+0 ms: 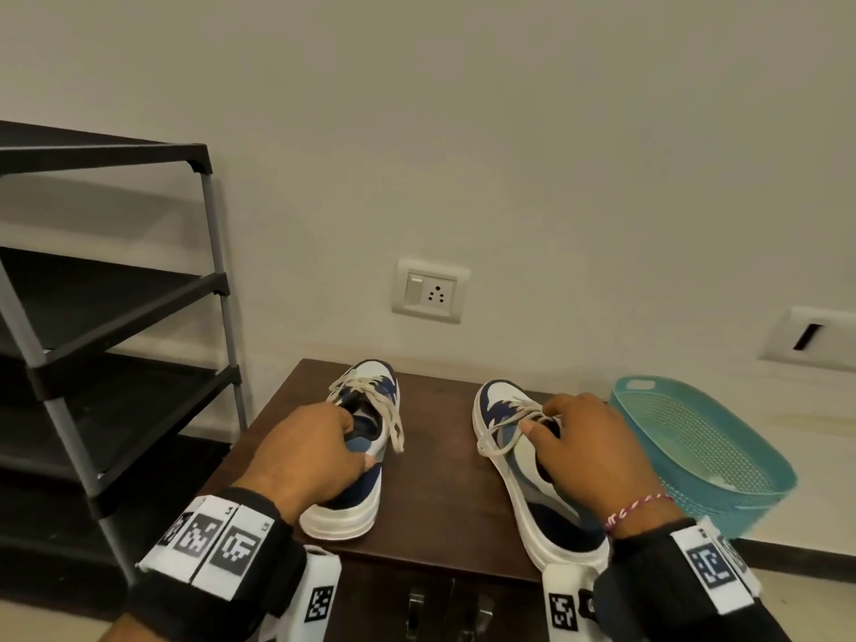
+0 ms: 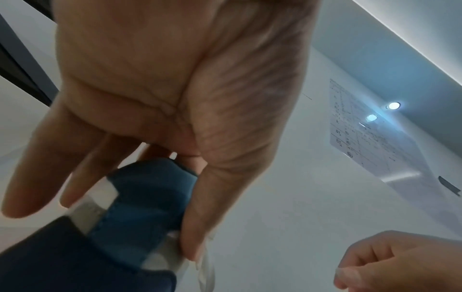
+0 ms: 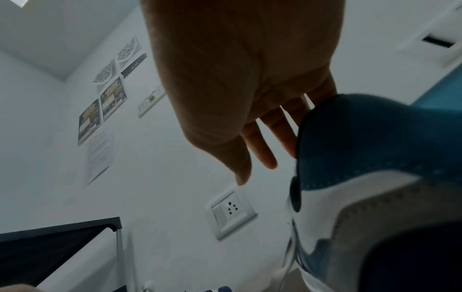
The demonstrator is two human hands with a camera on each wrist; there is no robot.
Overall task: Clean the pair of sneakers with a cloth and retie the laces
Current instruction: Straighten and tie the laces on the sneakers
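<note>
Both my hands are on the two sneakers.

My left hand (image 1: 303, 456) grips the collar of the left sneaker (image 1: 359, 461), thumb outside; my right hand (image 1: 590, 449) curls into the right sneaker (image 1: 523, 456), thumb on its laces (image 1: 507, 430). Both stand on one dark cabinet (image 1: 444, 493), between one shelf rack (image 1: 111, 317) and one teal basket (image 1: 695, 447).

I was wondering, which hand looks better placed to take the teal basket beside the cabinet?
Right, probably. The right hand holds the right sneaker at the cabinet edge nearest the teal basket. The left hand grips the left sneaker on the far side, next to the shoe rack.
</note>
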